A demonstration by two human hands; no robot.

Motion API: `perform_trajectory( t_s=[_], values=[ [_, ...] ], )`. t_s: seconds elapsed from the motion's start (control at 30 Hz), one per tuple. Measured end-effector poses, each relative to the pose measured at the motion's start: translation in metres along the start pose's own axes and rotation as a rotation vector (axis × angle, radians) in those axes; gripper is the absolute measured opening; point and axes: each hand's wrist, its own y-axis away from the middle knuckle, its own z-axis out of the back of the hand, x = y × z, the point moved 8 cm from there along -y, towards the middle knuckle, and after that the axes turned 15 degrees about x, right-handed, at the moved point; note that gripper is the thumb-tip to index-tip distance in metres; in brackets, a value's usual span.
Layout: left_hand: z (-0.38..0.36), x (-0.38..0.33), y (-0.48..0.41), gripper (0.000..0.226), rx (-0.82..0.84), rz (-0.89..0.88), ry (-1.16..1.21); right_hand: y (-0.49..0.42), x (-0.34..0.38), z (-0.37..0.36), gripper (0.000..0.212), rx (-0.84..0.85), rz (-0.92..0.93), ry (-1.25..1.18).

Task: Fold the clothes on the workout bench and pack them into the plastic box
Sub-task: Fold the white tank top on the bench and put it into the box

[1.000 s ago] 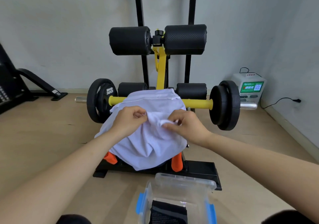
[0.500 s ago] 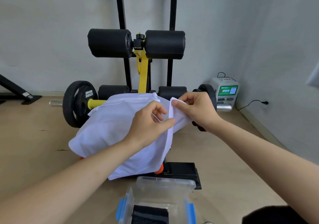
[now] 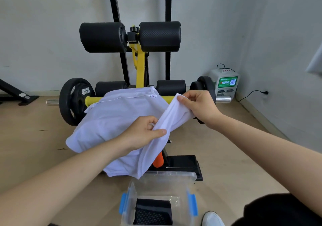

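Because the white garment [image 3: 118, 121] draped over the table [image 3: 183, 162] is thin, light and limp, it will likely sag wherever unsupported, so hems and corners are the best holds. The left hand [image 3: 142, 135] pinches a stretched strip's near end and the right hand [image 3: 196, 107] pinches its far end, beyond the plastic box [image 3: 170, 174].

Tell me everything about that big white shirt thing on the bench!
The white cloth garment looks thin, soft and plain, with stitched hems along its edges. It is unfolded and rumpled, draped over the black and yellow workout bench, with its lowest corner hanging toward the clear plastic box. The left hand and the right hand each pinch it, holding a strip, perhaps a sleeve, raised between them.
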Motion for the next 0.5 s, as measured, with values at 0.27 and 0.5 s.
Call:
perform_trajectory(
  t_s=[0.27, 0.5],
  values=[
    [0.021, 0.017, 0.052, 0.056, 0.147, 0.094, -0.018, -0.006, -0.034, -0.006, 0.024, -0.014, -0.090, 0.014],
    [0.052, 0.025, 0.083, 0.030, 0.033, 0.089, 0.009, -0.012, -0.049, -0.020, 0.020, 0.041, -0.145, -0.032]
  ],
)
